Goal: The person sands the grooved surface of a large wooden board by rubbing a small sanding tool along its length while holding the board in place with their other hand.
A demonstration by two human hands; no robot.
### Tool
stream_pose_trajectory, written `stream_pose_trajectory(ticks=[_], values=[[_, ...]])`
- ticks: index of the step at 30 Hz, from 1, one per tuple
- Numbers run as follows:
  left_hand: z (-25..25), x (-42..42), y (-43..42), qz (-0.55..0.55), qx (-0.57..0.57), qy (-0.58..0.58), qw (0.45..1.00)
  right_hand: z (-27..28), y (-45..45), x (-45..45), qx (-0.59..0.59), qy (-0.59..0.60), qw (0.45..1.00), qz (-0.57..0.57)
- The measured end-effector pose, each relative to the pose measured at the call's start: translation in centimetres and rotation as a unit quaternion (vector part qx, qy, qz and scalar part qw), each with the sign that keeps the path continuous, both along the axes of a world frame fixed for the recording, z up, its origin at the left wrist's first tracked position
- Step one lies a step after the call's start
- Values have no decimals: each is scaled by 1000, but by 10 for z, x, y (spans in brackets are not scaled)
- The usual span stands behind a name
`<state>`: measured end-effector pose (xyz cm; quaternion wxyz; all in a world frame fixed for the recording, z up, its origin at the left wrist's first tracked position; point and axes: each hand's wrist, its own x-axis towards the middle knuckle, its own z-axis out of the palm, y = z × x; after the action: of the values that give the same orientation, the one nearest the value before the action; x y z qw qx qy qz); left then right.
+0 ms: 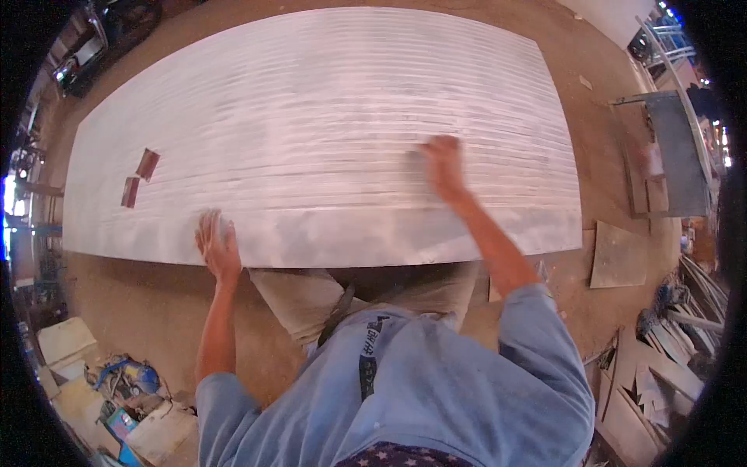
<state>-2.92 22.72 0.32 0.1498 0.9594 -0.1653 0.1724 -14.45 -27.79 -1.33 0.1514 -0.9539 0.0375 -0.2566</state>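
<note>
A large pale panel [334, 148] with many parallel ridges lies in front of me. My left hand [219, 243] rests on its near edge at the left, fingers spread and holding nothing. Farther in, right of the middle, my right hand [445, 167] is closed over the ridged surface and blurred by motion. What it holds, if anything, is too smeared to make out. Two small reddish-brown pieces [148, 165] lie close together on the panel's left part.
Brown floor [599, 148] surrounds the panel. A grey metal piece [677, 152] stands at the right, with a flat sheet [618, 255] on the floor below it. Scrap pieces [650, 381] are heaped at the lower right. Blue equipment [140, 377] and boards lie at the lower left.
</note>
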Motion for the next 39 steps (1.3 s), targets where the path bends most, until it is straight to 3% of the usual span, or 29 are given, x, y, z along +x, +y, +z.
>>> stream_pose_trajectory(ticks=[2,3,4,5,8,10,12,13,14,17,20,21,22,26,29,31,32,33,35,37,39], values=[[4,-1,-4,-9,0,2,1000,8,83,64,-14,15,998,60],[12,-4,-9,-5,0,17,1000,14,113,84,13,-37,996,78],[14,-5,-7,-5,1,12,1000,27,136,97,-8,38,995,94],[13,-2,-5,-12,27,11,1000,26,148,108,-34,29,993,110],[-15,33,37,-13,46,20,999,19,109,88,-46,5,995,89],[-29,66,87,2,36,39,999,8,39,43,-18,53,998,39],[-33,95,122,62,-29,49,996,9,-39,-20,-46,52,998,-5],[-33,99,123,63,-31,54,996,10,-75,-47,-134,20,990,-39],[-28,99,120,98,3,31,995,13,-104,-70,-148,108,975,-122],[-15,97,108,143,35,19,989,38,-100,-77,-77,143,977,-137],[-13,93,107,160,45,31,986,-27,-31,-4,-90,-37,995,-3],[-13,94,108,160,51,29,985,-26,21,35,-33,-66,996,55],[-12,93,108,166,53,27,984,-8,79,69,7,16,998,55],[-12,90,107,166,29,33,985,29,208,161,-23,93,984,150],[-29,104,131,148,56,12,987,39,189,147,-29,118,983,137],[-51,124,173,129,66,1,989,-4,110,111,-7,108,989,102],[-66,139,204,103,101,-30,989,11,74,75,-33,118,991,53],[-79,146,218,78,135,-60,986,9,30,40,-28,53,997,50],[-58,142,203,107,87,-32,990,19,-38,-17,-104,76,991,-28],[-29,131,180,142,41,-10,989,41,-62,-45,-67,137,984,-93],[-15,122,167,158,18,-6,987,21,-38,-27,-82,93,991,-59]])
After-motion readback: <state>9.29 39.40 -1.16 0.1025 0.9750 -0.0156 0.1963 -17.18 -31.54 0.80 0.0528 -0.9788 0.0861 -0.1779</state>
